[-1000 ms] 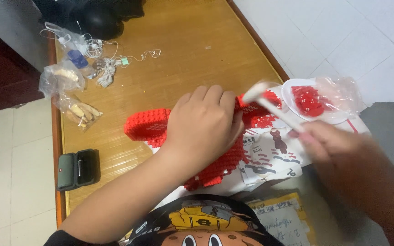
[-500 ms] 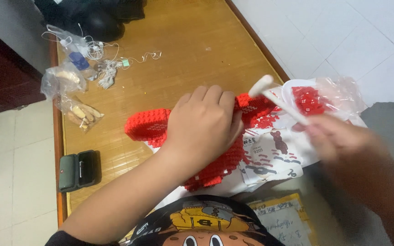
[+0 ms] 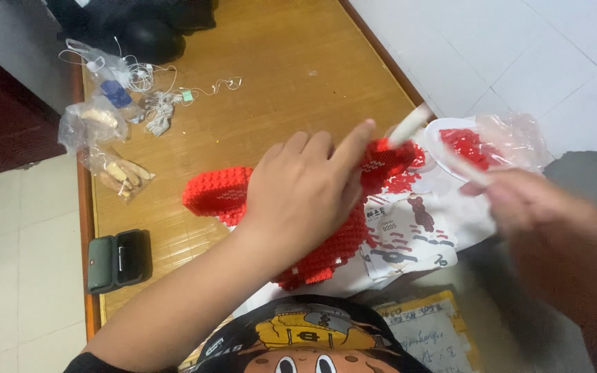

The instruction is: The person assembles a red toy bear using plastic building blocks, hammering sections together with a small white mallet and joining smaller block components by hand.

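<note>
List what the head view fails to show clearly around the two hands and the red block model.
- Right hand: motion-blurred, so its grip on the white stick tool is unclear.
- Red block model: middle covered by the left hand.
- Printed sheet: partly under the model.
- Tray of red pieces: pieces too small to tell apart.

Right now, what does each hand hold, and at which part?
The left hand presses on top of the red brick model. The right hand, blurred, grips a white stick tool by its rear end.
</note>
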